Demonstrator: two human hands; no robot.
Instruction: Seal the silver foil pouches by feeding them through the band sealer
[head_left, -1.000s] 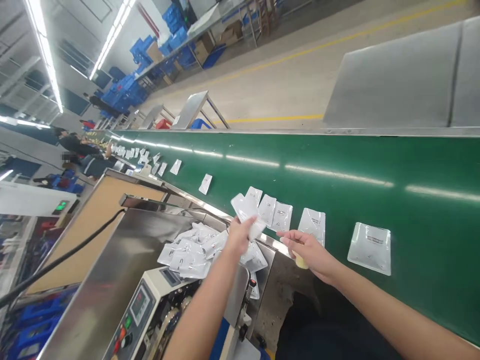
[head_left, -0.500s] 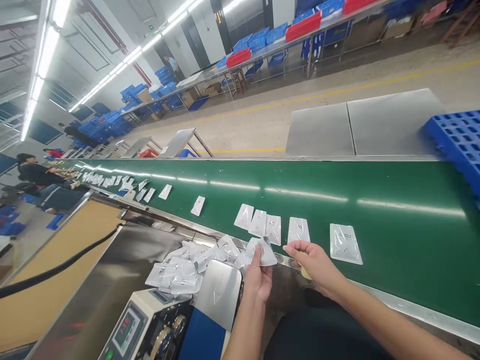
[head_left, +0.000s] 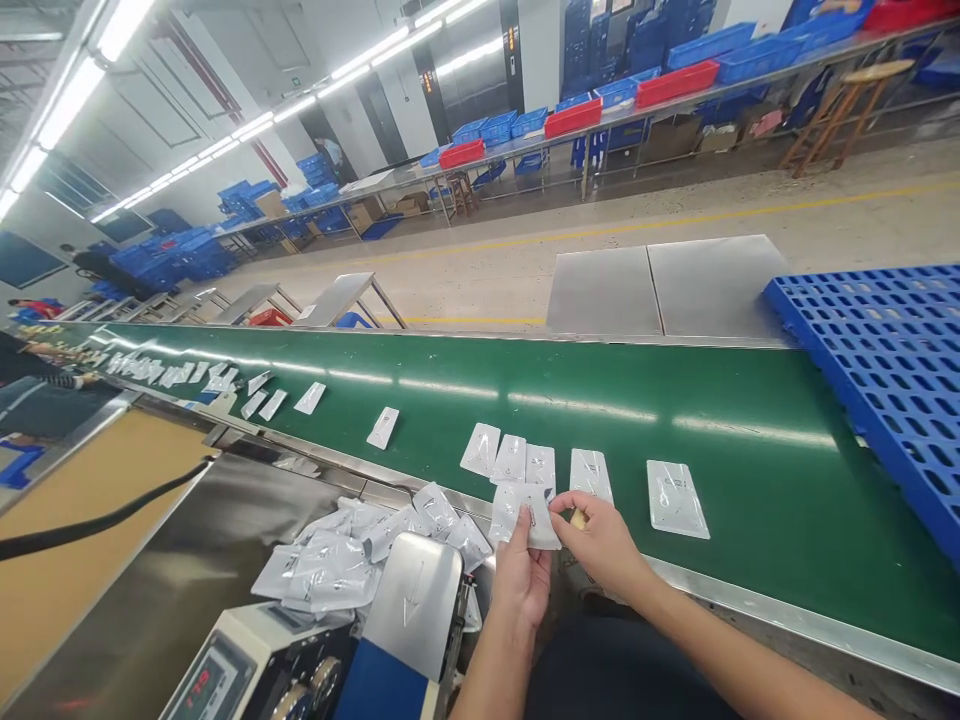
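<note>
A small clear plastic pouch point(head_left: 527, 513) is being held up between both hands, just over the near steel edge of the green conveyor belt point(head_left: 750, 440). It is being pinched at its left side by the left hand point(head_left: 523, 577), thumb on the front and fingers curled narrowly behind it. Its right edge is being gripped by the right hand point(head_left: 600, 545), fingertips closed on the film, while a small yellowish object point(head_left: 577, 519) is being kept tucked in the same hand; what it is cannot be told.

Just beyond the pouch, a row of three overlapping pouches point(head_left: 510, 456) is being carried on the belt, with a single pouch point(head_left: 590, 472) beside them and a larger flat pouch point(head_left: 676, 497) further right. More pouches are being carried singly and in a cluster far down the belt to the left.

To the left of the hands, a loose heap of pouches point(head_left: 352, 545) is lying on a steel table point(head_left: 187, 590), touching a sloped metal plate point(head_left: 416, 600) of a machine with a digital display point(head_left: 206, 682). A blue plastic pallet point(head_left: 885, 370) is lying over the far right of the belt. A black cable point(head_left: 97, 520) is running across the tan surface at the left.
</note>
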